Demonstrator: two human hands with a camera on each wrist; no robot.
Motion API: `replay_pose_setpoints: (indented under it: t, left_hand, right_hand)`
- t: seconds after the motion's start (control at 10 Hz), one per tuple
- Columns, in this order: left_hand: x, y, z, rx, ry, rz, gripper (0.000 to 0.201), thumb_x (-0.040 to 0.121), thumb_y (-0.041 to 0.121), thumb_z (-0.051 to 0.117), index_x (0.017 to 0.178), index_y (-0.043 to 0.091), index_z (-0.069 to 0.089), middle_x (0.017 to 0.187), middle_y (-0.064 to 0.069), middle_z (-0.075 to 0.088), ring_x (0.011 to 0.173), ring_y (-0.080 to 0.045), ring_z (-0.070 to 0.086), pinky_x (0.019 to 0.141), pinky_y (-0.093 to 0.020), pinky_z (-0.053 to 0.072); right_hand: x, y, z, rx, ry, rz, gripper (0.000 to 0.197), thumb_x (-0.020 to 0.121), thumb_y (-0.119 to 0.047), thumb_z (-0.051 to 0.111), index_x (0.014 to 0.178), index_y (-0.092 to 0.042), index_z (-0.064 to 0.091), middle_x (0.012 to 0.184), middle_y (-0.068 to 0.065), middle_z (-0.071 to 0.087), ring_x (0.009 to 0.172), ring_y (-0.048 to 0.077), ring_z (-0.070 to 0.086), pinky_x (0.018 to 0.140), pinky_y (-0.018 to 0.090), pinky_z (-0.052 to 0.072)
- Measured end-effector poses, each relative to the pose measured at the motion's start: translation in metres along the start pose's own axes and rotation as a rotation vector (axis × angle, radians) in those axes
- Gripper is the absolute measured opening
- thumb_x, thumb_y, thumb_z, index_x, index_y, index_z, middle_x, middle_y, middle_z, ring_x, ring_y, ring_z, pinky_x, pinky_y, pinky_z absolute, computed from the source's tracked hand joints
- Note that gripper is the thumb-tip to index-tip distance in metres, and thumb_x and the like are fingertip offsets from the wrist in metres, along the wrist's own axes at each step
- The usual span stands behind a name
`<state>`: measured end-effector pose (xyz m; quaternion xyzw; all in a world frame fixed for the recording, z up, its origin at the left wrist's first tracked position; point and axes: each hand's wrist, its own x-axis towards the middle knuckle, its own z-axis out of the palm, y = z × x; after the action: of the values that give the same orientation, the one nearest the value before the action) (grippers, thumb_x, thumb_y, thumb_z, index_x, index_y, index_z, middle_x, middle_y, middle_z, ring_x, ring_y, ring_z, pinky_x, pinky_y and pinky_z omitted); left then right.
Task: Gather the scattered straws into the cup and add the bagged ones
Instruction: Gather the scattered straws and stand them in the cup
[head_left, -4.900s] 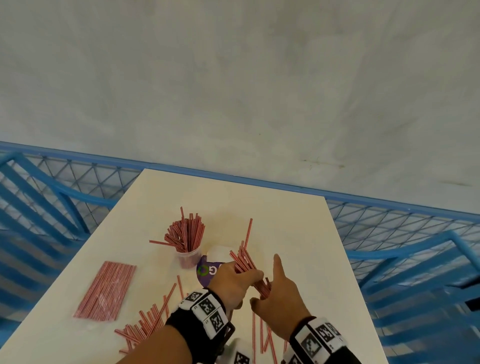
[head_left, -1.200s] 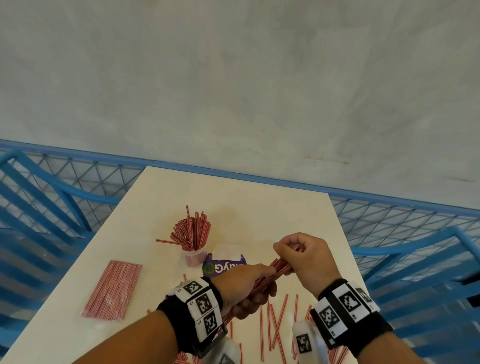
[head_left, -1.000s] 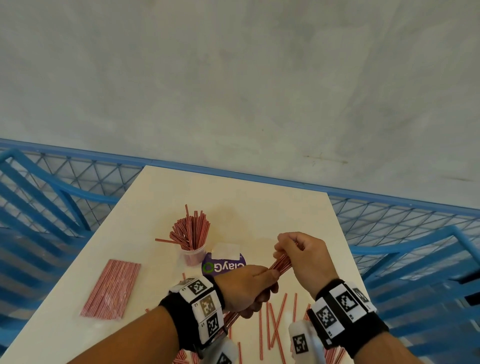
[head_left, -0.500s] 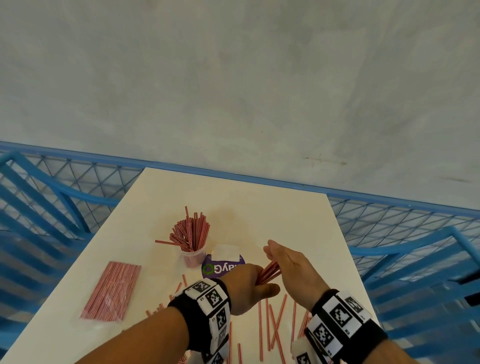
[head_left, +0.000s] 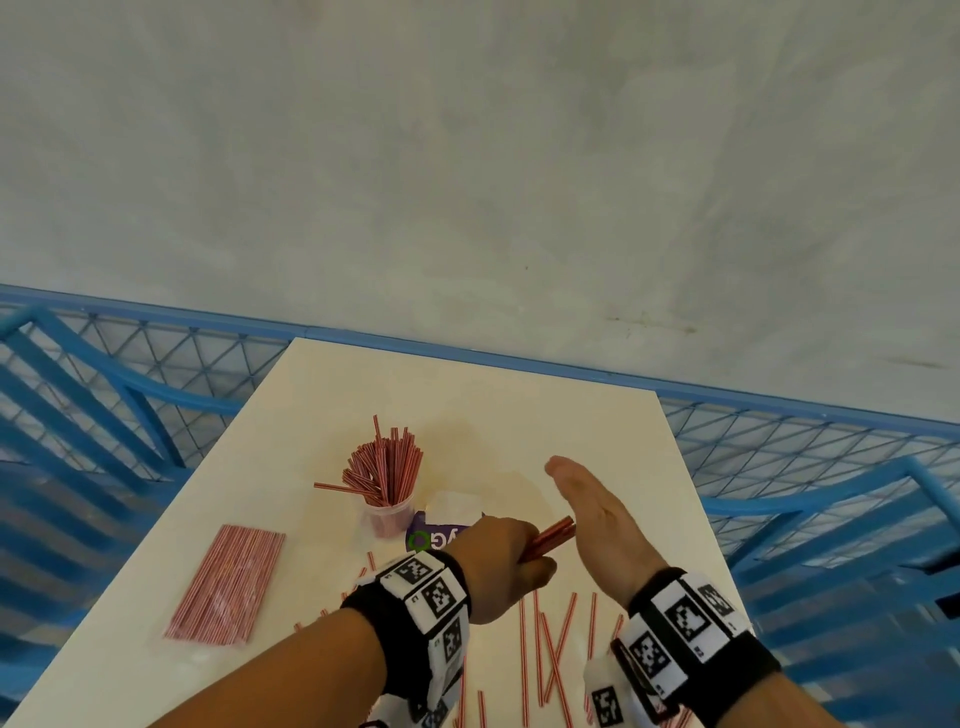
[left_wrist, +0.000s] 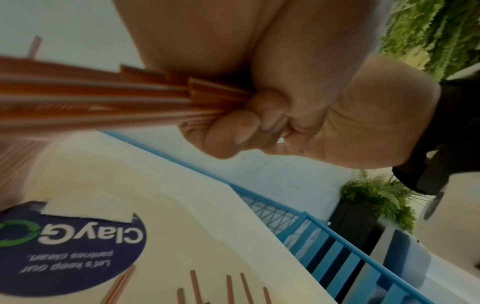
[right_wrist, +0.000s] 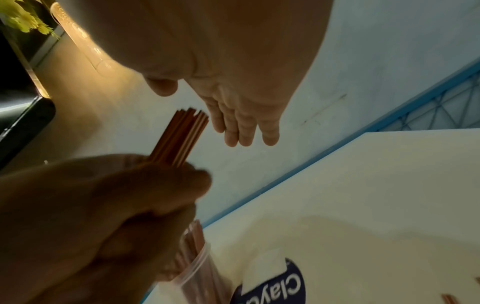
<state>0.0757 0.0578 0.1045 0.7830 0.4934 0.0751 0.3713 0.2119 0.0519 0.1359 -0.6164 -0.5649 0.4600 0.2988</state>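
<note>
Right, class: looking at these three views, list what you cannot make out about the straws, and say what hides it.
- How many straws the left hand holds: bundle mostly inside its grip in the head view, blurred in the left wrist view.
- Whether the right hand touches the bundle ends: the views disagree.
- Loose straws near the person: cut off by the bottom edge, partly behind both wrists.
- Cup base: left hand hides it, right wrist view.

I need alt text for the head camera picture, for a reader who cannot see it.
The left hand grips a bundle of red straws whose ends meet the flat, open right hand. Behind them stand a cup full of straws and a bagged pack on the white table.
</note>
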Motion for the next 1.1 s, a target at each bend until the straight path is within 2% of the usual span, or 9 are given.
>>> replay_pose_setpoints:
  t: [0.1, 0.2, 0.3, 0.5, 0.7, 0.8, 0.9, 1.0, 1.1]
  left_hand:
    - [0.003, -0.002, 0.003, -0.043, -0.009, 0.019, 0.025, 0.095, 0.033, 0.051, 0.085, 0.011, 0.059, 0.076, -0.004, 0.061, 0.068, -0.019, 0.058, 0.071, -0.032, 0.05]
    - [0.0, -0.014, -0.011, -0.21, 0.076, -0.065, 0.029, 0.094, 0.037, 0.052, 0.072, 0.018, 0.049, 0.061, 0.004, 0.045, 0.05, -0.01, 0.042, 0.053, -0.024, 0.039]
    - [-0.009, -0.013, -0.04, -0.766, 0.284, -0.121, 0.03, 0.094, 0.031, 0.055, 0.068, 0.016, 0.052, 0.051, 0.004, 0.037, 0.041, -0.011, 0.031, 0.045, -0.025, 0.03]
    - [-0.017, 0.036, -0.075, -1.327, 0.472, 0.22, 0.046, 0.087, 0.023, 0.056, 0.047, 0.02, 0.033, 0.04, 0.002, 0.026, 0.033, -0.013, 0.022, 0.04, -0.021, 0.026]
    - [-0.012, 0.058, -0.051, -1.281, 0.43, 0.272, 0.046, 0.089, 0.018, 0.054, 0.046, 0.021, 0.037, 0.039, 0.004, 0.031, 0.032, -0.012, 0.027, 0.041, -0.023, 0.028]
    - [-0.012, 0.056, -0.033, -1.258, 0.405, 0.205, 0.046, 0.088, 0.018, 0.056, 0.045, 0.022, 0.041, 0.039, 0.004, 0.035, 0.033, -0.011, 0.03, 0.041, -0.023, 0.03]
    - [-0.014, 0.053, -0.037, -1.269, 0.426, 0.196, 0.048, 0.094, 0.013, 0.051, 0.048, 0.016, 0.039, 0.039, 0.002, 0.034, 0.034, -0.013, 0.031, 0.043, -0.024, 0.032]
    - [-0.015, 0.052, -0.037, -1.244, 0.425, 0.188, 0.049, 0.094, 0.013, 0.052, 0.046, 0.018, 0.041, 0.039, 0.003, 0.036, 0.034, -0.013, 0.032, 0.044, -0.025, 0.034]
    - [-0.016, 0.052, -0.024, -1.192, 0.39, 0.155, 0.05, 0.091, 0.016, 0.056, 0.044, 0.022, 0.043, 0.04, 0.003, 0.038, 0.034, -0.012, 0.035, 0.044, -0.024, 0.036]
  right_hand:
    - [-0.004, 0.004, 0.009, -0.078, -0.145, -0.011, 0.052, 0.099, -0.046, 0.027, 0.148, -0.027, 0.027, 0.153, -0.014, 0.027, 0.132, -0.006, 0.024, 0.11, 0.018, 0.014]
    - [-0.001, 0.011, -0.008, -0.083, -0.056, -0.007, 0.051, 0.1, -0.043, 0.027, 0.148, -0.024, 0.028, 0.149, -0.014, 0.032, 0.129, -0.006, 0.025, 0.106, 0.015, 0.015]
    - [-0.002, 0.026, -0.022, -0.281, -0.052, -0.001, 0.048, 0.1, -0.042, 0.031, 0.142, -0.02, 0.038, 0.147, -0.005, 0.041, 0.131, 0.004, 0.035, 0.109, 0.02, 0.023]
    - [-0.016, 0.044, 0.009, -0.923, -0.367, 0.058, 0.05, 0.099, -0.048, 0.023, 0.138, -0.022, 0.04, 0.142, -0.004, 0.043, 0.129, 0.014, 0.041, 0.109, 0.03, 0.032]
    - [-0.009, 0.019, 0.033, -0.709, -0.449, 0.043, 0.036, 0.09, -0.025, 0.048, 0.117, -0.002, 0.055, 0.12, 0.025, 0.058, 0.109, 0.041, 0.056, 0.095, 0.046, 0.047]
    - [-0.003, 0.014, 0.038, -0.548, -0.346, 0.016, 0.039, 0.088, -0.019, 0.05, 0.117, 0.007, 0.052, 0.117, 0.031, 0.058, 0.076, 0.025, 0.062, 0.073, 0.021, 0.05]
    - [-0.008, 0.013, 0.04, -0.702, -0.468, -0.043, 0.025, 0.096, -0.013, 0.04, 0.113, 0.002, 0.05, 0.113, 0.028, 0.058, 0.095, 0.037, 0.061, 0.086, 0.044, 0.051]
    - [0.003, 0.028, 0.036, -1.009, -0.466, -0.236, 0.025, 0.098, -0.018, 0.038, 0.112, -0.003, 0.052, 0.111, 0.019, 0.061, 0.102, 0.036, 0.059, 0.086, 0.042, 0.05]
    - [0.004, 0.026, 0.034, -0.866, -0.317, -0.164, 0.03, 0.095, -0.018, 0.04, 0.114, -0.001, 0.056, 0.113, 0.019, 0.062, 0.106, 0.036, 0.058, 0.087, 0.039, 0.045]
